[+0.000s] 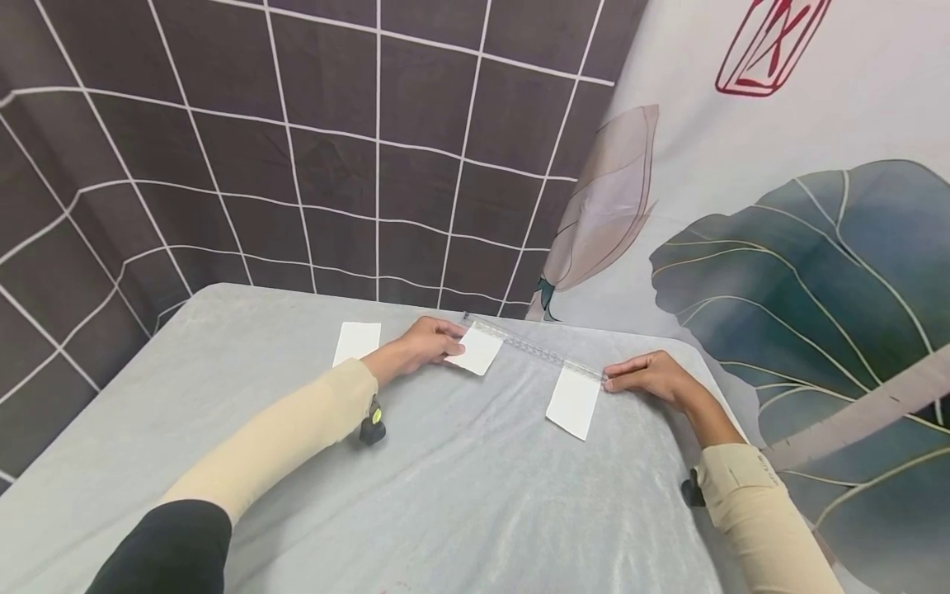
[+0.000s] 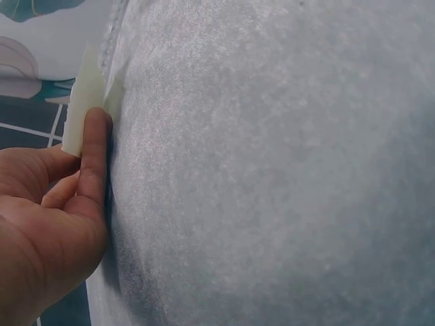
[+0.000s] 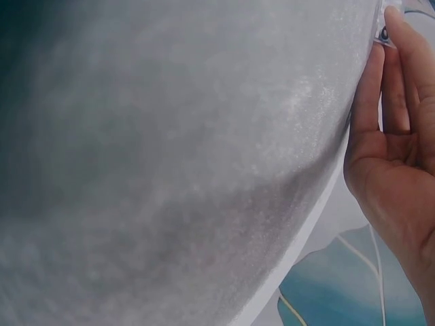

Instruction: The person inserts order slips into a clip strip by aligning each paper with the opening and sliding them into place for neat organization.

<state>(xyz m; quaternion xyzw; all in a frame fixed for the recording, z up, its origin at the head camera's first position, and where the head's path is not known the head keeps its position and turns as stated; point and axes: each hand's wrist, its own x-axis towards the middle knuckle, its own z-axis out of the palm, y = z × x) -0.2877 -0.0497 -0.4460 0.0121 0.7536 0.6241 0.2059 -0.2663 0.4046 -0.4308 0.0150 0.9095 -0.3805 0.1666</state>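
A clear ruler [image 1: 536, 350] lies slantwise near the table's far edge. My right hand [image 1: 656, 377] pinches its right end between thumb and fingers; in the right wrist view that see-through end [image 3: 384, 32] shows a small hole. My left hand [image 1: 425, 345] pinches a white paper card [image 1: 481, 353] by its left side, and in the left wrist view this card [image 2: 85, 102] stands tilted off the cloth. The card's top edge meets the ruler. A second white card [image 1: 574, 402] extends from the ruler close to my right hand. Behind my left forearm is a third white card [image 1: 358, 338], partly hidden.
A grey plush cloth [image 1: 460, 495] covers the table. Beyond its far edge hangs a dark curtain with a white grid [image 1: 326, 165]. On the right is a pale curtain with large painted leaves [image 1: 801, 272], close to the table's right edge.
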